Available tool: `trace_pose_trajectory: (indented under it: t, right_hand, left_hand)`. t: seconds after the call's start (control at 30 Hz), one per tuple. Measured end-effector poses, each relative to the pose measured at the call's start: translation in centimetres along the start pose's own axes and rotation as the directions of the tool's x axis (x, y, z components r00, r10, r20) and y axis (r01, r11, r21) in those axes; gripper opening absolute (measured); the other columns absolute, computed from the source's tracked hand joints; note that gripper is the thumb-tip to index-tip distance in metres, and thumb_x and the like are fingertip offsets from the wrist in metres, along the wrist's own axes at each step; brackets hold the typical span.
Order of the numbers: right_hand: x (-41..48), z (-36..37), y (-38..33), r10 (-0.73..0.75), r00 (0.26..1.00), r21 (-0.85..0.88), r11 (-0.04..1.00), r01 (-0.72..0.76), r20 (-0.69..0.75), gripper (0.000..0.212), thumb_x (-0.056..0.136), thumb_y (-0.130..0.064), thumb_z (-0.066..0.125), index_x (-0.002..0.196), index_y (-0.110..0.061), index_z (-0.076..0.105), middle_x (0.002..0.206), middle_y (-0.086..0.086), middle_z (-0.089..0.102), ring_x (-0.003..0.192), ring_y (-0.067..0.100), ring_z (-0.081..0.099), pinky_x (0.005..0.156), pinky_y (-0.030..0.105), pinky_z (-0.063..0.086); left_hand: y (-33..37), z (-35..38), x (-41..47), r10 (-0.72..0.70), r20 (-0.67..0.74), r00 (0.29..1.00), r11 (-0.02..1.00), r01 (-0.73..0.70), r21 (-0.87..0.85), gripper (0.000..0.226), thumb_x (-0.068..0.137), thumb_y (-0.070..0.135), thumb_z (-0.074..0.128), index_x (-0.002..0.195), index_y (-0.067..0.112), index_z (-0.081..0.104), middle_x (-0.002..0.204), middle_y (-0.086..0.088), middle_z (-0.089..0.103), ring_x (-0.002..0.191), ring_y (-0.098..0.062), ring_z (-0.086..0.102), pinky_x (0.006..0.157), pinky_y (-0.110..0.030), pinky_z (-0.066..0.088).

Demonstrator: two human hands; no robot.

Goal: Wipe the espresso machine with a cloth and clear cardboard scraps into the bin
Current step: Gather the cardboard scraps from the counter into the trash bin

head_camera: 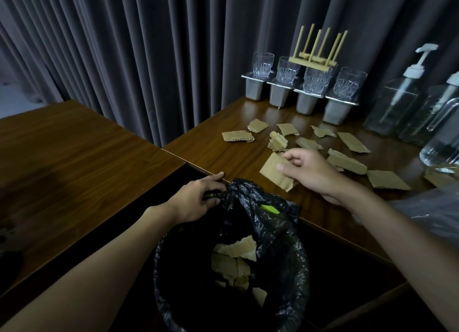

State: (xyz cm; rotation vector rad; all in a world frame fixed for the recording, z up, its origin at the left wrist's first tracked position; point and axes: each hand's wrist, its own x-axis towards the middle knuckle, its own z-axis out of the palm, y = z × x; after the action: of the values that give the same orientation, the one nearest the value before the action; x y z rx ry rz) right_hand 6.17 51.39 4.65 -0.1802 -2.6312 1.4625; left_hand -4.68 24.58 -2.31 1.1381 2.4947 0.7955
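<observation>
The right hand point(310, 174) pinches a cardboard scrap point(272, 169); left hand point(196, 200) grips the bin liner point(275, 222), its depths dark.

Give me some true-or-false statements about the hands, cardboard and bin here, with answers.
1. The right hand pinches a flat brown cardboard scrap. True.
2. The round bin lined with black plastic is empty. False: torn cardboard pieces lie inside.
3. The left hand grips that bin's bunched edge. True.
4. The dark wooden table bears no scraps. False: many loose scraps lie on it.
5. The four clear ribbed glasses lie on their sides. False: they stand upright on grey holders.
</observation>
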Motion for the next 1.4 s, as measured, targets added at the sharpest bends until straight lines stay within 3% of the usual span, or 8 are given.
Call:
trace_pose_trajectory:
  t: [0.23, 0.37, 0.47, 0.63, 0.77, 1.1, 1.27, 1.4]
  right_hand:
    - [-0.8, 3.3, -1.3, -0.009, 0.961, 0.054, 0.998, -0.006, 0.276, 0.018, 0.09, -0.017, 0.068, 0.108, -0.014, 0.07, 0.096, 0.002, 0.075, 0.091, 0.012, 0.071, 0.075, 0.02, 0.055]
    - [0.2, 2.8, 0.7, 0.0, 0.998, -0.114, 0.993, 0.007, 0.063, 0.022, 0.091, -0.021, 0.066, 0.114, -0.021, 0.067, 0.109, -0.005, 0.067, 0.107, 0.012, 0.062, 0.088, 0.021, 0.05]
    - [1.2, 1.8, 2.6, 0.05, 0.993, -0.434, 0.896, -0.093, -0.108, 0.042, 0.095, -0.025, 0.06, 0.136, -0.02, 0.051, 0.138, -0.001, 0.054, 0.128, 0.018, 0.048, 0.106, 0.039, 0.041]
    - [1.6, 1.9, 4.3, 0.119, 0.991, -0.658, 0.741, -0.133, -0.067, 0.052, 0.097, -0.037, 0.052, 0.145, -0.022, 0.04, 0.151, 0.0, 0.041, 0.138, 0.021, 0.037, 0.113, 0.045, 0.028]
    - [1.8, 2.0, 3.9, -0.022, 0.992, -0.637, 0.768, -0.061, -0.123, 0.038, 0.098, -0.031, 0.051, 0.136, -0.024, 0.051, 0.139, -0.007, 0.051, 0.127, 0.016, 0.044, 0.104, 0.039, 0.026]
    - [2.9, 2.3, 3.7, 0.087, 0.991, -0.626, 0.769, -0.13, -0.099, 0.024, 0.092, -0.038, 0.061, 0.115, -0.031, 0.06, 0.13, -0.003, 0.055, 0.123, 0.024, 0.047, 0.103, 0.045, 0.031]
    - [3.7, 2.0, 3.2, 0.196, 0.978, -0.522, 0.828, -0.206, -0.075, 0.068, 0.08, -0.033, 0.076, 0.137, -0.025, 0.041, 0.134, 0.006, 0.042, 0.125, 0.027, 0.042, 0.107, 0.05, 0.035]
    - [4.0, 1.7, 3.1, 0.175, 0.98, -0.36, 0.912, -0.198, -0.095, 0.043, 0.082, -0.017, 0.074, 0.121, -0.016, 0.056, 0.124, 0.006, 0.049, 0.103, 0.016, 0.053, 0.08, 0.024, 0.046]
  left_hand:
    - [0.1, -0.1, 0.0, -0.002, 0.008, 1.0, 1.0, 0.002, 0.001, 0.036, 0.096, 0.02, 0.061, 0.129, 0.034, 0.059, 0.161, 0.016, 0.023, 0.145, -0.015, 0.031, 0.118, -0.041, 0.03]
    - [0.1, 0.0, 0.0, -0.002, -0.008, 1.0, 1.0, 0.002, -0.004, 0.034, 0.096, 0.02, 0.061, 0.128, 0.032, 0.06, 0.161, 0.015, 0.025, 0.145, -0.015, 0.031, 0.118, -0.039, 0.029]
    - [0.1, 0.0, 0.0, -0.006, -0.008, 1.0, 1.0, 0.006, -0.009, 0.034, 0.096, 0.02, 0.061, 0.127, 0.033, 0.06, 0.161, 0.015, 0.025, 0.146, -0.014, 0.03, 0.118, -0.038, 0.028]
    - [0.0, -0.2, 0.0, -0.006, 0.004, 1.0, 1.0, 0.006, -0.022, 0.035, 0.096, 0.019, 0.061, 0.128, 0.034, 0.059, 0.16, 0.016, 0.025, 0.145, -0.014, 0.03, 0.118, -0.038, 0.029]
    - [0.1, -0.3, 0.0, -0.004, 0.01, 1.0, 1.0, 0.004, -0.022, 0.035, 0.096, 0.018, 0.06, 0.127, 0.034, 0.059, 0.16, 0.016, 0.024, 0.145, -0.014, 0.03, 0.118, -0.037, 0.029]
    - [-0.2, -0.2, 0.1, -0.002, 0.016, 1.0, 1.0, 0.002, -0.015, 0.034, 0.096, 0.019, 0.06, 0.126, 0.035, 0.059, 0.16, 0.017, 0.024, 0.146, -0.014, 0.029, 0.118, -0.038, 0.029]
    - [-0.4, -0.2, 0.1, 0.001, 0.013, 1.0, 1.0, -0.001, -0.022, 0.035, 0.095, 0.019, 0.061, 0.125, 0.037, 0.06, 0.16, 0.019, 0.024, 0.146, -0.013, 0.029, 0.118, -0.04, 0.03]
    - [-0.4, -0.3, 0.2, 0.004, 0.015, 1.0, 1.0, -0.003, -0.018, 0.035, 0.095, 0.019, 0.061, 0.125, 0.037, 0.06, 0.159, 0.019, 0.025, 0.145, -0.013, 0.03, 0.118, -0.04, 0.03]
